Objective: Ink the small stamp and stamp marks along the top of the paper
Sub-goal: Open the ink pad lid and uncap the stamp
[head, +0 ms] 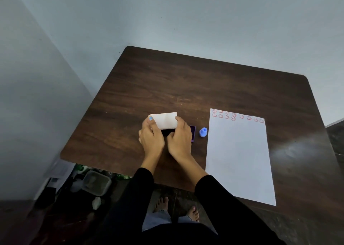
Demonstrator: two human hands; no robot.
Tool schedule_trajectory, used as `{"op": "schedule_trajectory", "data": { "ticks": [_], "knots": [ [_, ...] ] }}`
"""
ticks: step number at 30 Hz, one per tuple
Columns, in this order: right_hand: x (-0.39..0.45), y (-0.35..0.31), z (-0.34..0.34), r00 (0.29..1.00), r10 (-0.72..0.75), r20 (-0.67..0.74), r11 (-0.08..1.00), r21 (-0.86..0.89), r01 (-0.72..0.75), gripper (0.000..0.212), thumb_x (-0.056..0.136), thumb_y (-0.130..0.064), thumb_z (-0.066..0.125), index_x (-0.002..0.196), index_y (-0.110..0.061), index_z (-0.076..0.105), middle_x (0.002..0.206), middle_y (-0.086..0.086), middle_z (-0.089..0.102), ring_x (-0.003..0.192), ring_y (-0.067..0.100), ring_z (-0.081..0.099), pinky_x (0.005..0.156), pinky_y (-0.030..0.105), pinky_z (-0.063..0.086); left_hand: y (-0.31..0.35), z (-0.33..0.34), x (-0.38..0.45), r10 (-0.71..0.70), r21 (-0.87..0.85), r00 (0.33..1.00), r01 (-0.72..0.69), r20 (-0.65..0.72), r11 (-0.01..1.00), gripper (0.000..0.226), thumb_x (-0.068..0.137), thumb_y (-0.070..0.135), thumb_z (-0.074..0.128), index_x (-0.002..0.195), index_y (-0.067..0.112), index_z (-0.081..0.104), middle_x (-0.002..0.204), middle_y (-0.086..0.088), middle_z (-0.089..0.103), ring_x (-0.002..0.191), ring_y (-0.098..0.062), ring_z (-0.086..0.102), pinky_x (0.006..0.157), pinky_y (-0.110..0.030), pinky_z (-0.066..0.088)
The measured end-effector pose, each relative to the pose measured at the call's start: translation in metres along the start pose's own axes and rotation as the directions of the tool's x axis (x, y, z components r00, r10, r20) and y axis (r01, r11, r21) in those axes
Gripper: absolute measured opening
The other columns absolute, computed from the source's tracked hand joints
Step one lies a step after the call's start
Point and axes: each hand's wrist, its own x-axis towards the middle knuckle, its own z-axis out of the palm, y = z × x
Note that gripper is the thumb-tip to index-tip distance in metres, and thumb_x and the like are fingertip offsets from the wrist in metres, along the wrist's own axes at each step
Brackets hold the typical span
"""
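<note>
Both hands are busy at the ink pad (192, 133), a purple box in the middle of the brown surface (186, 80); the left hand (151, 139) pinches the left end of the white lid (165, 121), and the right hand (179, 138) pinches its right end, with the thumb curled low by the box; the lid is tipped up over the dark pad, and I cannot tell if it is opening or closing.

The small stamp (203, 132) is blue and stands alone at 3 o'clock from the pad, just beside the left edge of the paper (240, 157); no hand is on it.

What could go wrong: a finger could touch the wet ink and smear the clean sheet; a bump from the right wrist could knock the little stamp over, because it is so close; the paper could slide, because nothing holds it down.

Red smiley marks (234, 115) already run along the top edge of the sheet, at 12 o'clock; the far right corner looks about full; nothing else sits on top to block a reach; under the near edge, at 8 o'clock, a clear tub (96, 182) and some clutter lie on the floor.
</note>
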Motion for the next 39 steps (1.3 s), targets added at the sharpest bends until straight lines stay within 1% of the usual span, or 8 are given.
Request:
{"op": "schedule_trajectory", "data": {
  "ticks": [7, 13, 19, 24, 28, 31, 34, 39],
  "knots": [
    [-0.004, -0.011, 0.026, 0.972, -0.092, 0.215, 0.993, -0.057, 0.107, 0.065, 0.079, 0.002, 0.050, 0.138, -0.015, 0.028, 0.148, 0.008, 0.036, 0.144, 0.022, 0.013, 0.117, 0.047, 0.007, -0.021, -0.027, 0.013, -0.121, 0.044, 0.986, 0.126, -0.111, 0.991, 0.050, 0.100, 0.044, 0.023, 0.128, 0.011, 0.048, 0.125, -0.015, 0.059, 0.125, -0.035, 0.040, 0.106, -0.045, 0.026],
    [-0.003, -0.011, 0.034, 0.959, -0.038, 0.281, 0.992, -0.102, 0.069, 0.067, 0.078, 0.004, 0.047, 0.139, -0.015, 0.027, 0.150, 0.009, 0.031, 0.146, 0.022, 0.004, 0.116, 0.051, 0.000, -0.029, -0.033, 0.013, -0.089, 0.137, 0.991, 0.103, -0.102, 0.985, 0.046, 0.100, 0.039, 0.028, 0.126, 0.008, 0.049, 0.126, -0.018, 0.059, 0.122, -0.037, 0.042, 0.102, -0.045, 0.030],
    [0.021, -0.019, 0.004, 0.990, -0.122, 0.072, 0.990, -0.065, 0.126, 0.053, 0.082, -0.004, 0.052, 0.132, -0.017, 0.040, 0.148, 0.005, 0.038, 0.144, 0.021, 0.015, 0.116, 0.043, 0.009, -0.012, -0.020, 0.013, 0.042, 0.301, 0.994, -0.010, -0.100, 0.954, 0.049, 0.098, 0.035, 0.040, 0.135, 0.003, 0.041, 0.144, -0.017, 0.043, 0.131, -0.037, 0.035, 0.106, -0.049, 0.026],
    [0.047, -0.003, -0.059, 0.991, -0.063, -0.118, 0.980, -0.197, 0.038, 0.035, 0.083, -0.015, 0.059, 0.118, -0.015, 0.056, 0.130, 0.009, 0.052, 0.124, 0.027, 0.041, 0.102, 0.038, 0.034, 0.009, 0.012, 0.008, 0.239, 0.262, 0.957, -0.275, 0.164, 0.925, 0.049, 0.091, 0.028, 0.055, 0.133, 0.004, 0.045, 0.137, -0.015, 0.050, 0.128, -0.033, 0.040, 0.105, -0.045, 0.030],
    [0.051, 0.012, -0.088, 0.987, 0.153, -0.048, 0.913, -0.377, -0.159, 0.043, 0.077, -0.030, 0.072, 0.112, -0.011, 0.056, 0.123, 0.014, 0.050, 0.116, 0.032, 0.046, 0.087, 0.041, 0.046, 0.023, 0.038, -0.004, 0.294, 0.264, 0.870, -0.415, 0.396, 0.871, 0.048, 0.079, 0.021, 0.068, 0.123, 0.009, 0.056, 0.123, -0.010, 0.061, 0.116, -0.029, 0.050, 0.098, -0.041, 0.043],
    [0.048, 0.015, -0.092, 0.974, 0.226, 0.027, 0.883, -0.427, -0.193, 0.041, 0.074, -0.017, 0.074, 0.110, -0.010, 0.057, 0.117, 0.014, 0.055, 0.107, 0.032, 0.055, 0.081, 0.039, 0.051, 0.029, 0.054, -0.012, 0.304, 0.274, 0.789, -0.502, 0.535, 0.820, 0.046, 0.075, 0.017, 0.069, 0.120, 0.012, 0.059, 0.122, -0.006, 0.063, 0.115, -0.026, 0.050, 0.099, -0.036, 0.040],
    [0.046, 0.019, -0.093, 0.975, 0.220, 0.035, 0.907, -0.376, -0.191, 0.024, 0.074, -0.002, 0.066, 0.097, -0.006, 0.064, 0.104, 0.017, 0.065, 0.095, 0.034, 0.062, 0.074, 0.036, 0.052, 0.029, 0.063, -0.017, 0.257, 0.256, 0.723, -0.517, 0.641, 0.817, 0.046, 0.075, 0.014, 0.071, 0.120, 0.011, 0.060, 0.121, -0.007, 0.064, 0.113, -0.024, 0.053, 0.097, -0.033, 0.042],
    [0.050, 0.025, -0.101, 0.963, 0.268, 0.001, 0.957, -0.117, -0.266, 0.016, 0.064, 0.001, 0.064, 0.077, -0.003, 0.073, 0.087, 0.016, 0.072, 0.085, 0.032, 0.066, 0.072, 0.034, 0.056, 0.027, 0.068, -0.019, 0.211, 0.233, 0.725, -0.460, 0.656, 0.857, 0.039, 0.068, 0.011, 0.079, 0.104, 0.010, 0.066, 0.108, -0.008, 0.067, 0.101, -0.025, 0.061, 0.089, -0.037, 0.050]
  ]
}}
